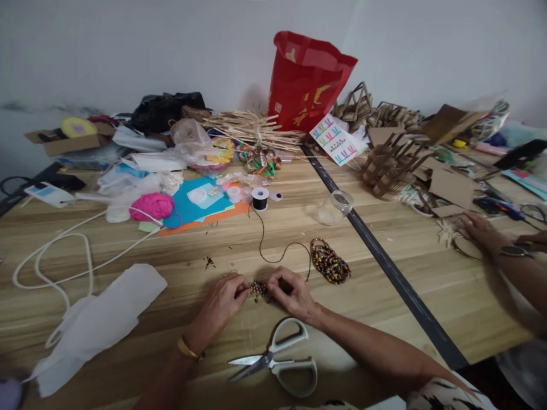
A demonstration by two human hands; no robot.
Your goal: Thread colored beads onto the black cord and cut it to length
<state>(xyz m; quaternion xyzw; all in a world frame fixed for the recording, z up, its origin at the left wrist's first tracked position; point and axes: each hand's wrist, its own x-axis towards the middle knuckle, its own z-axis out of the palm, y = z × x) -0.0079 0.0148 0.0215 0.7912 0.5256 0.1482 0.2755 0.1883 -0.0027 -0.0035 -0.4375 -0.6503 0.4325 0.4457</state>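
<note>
My left hand (225,300) is pinched closed at the left edge of a small pile of multicoloured beads (257,290). From the other side my right hand (294,293) reaches the same beads, thumb and fingertips pressed together. Whatever sits in either pinch is too small to make out. A thin black cord (273,261) winds from a spool of black cord (260,199) toward the back of my right hand. To the right of that hand lies a heap of strung multicoloured beads (330,262). Scissors with white handles (273,360) rest spread apart below my hands.
Behind the cord stands a clear plastic cup (335,207). A white sheet (102,324) and white cable (40,267) lie left, near pink yarn (152,206). At right, another person's hand (481,230) is by small woven baskets (387,168). A red bag (307,85) stands at the back.
</note>
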